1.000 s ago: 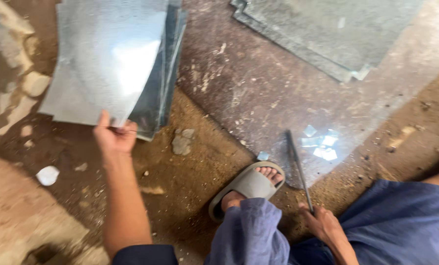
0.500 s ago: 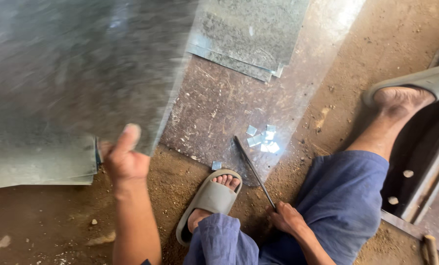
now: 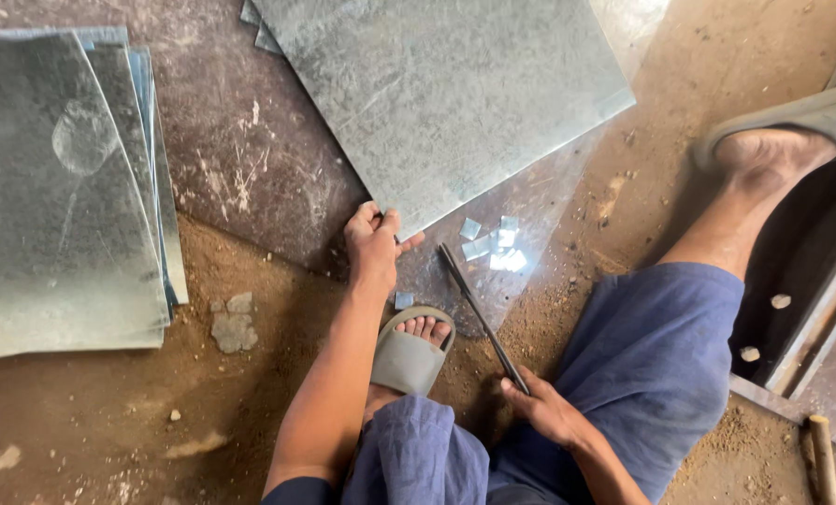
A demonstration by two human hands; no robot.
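**Galvanized sheet pinched at its corner, rod in the other hand**

Galvanized metal sheet [image 3: 446, 103] lies flat on the dark floor plate [image 3: 250, 178], directly ahead of the left hand [image 3: 373, 245]. Left arm is stretched forward, nearly straight, wrist low. Fingers curled over the sheet's near corner, thumb on the edge: closed grip on the sheet.

Right hand [image 3: 541, 409] sits lower, close to the body, resting by the right thigh. Fingers wrapped around the near end of a thin dark metal rod [image 3: 482, 316]. Rod runs diagonally up and away from that hand, its far tip ending just short of the sheet's near edge, between the two hands.

Small shiny metal offcuts [image 3: 495, 245] lie just right of the left hand, beside the rod tip. One more small scrap [image 3: 404, 300] sits just below the left wrist.

Grey sandal [image 3: 407, 353] on the left foot, right beside the left forearm, toes pointing toward the sheet.

Stack of similar sheets [image 3: 63, 196] well to the left of the left hand, partly on dirt.

Right leg extended far right, blue trousers [image 3: 652, 365].
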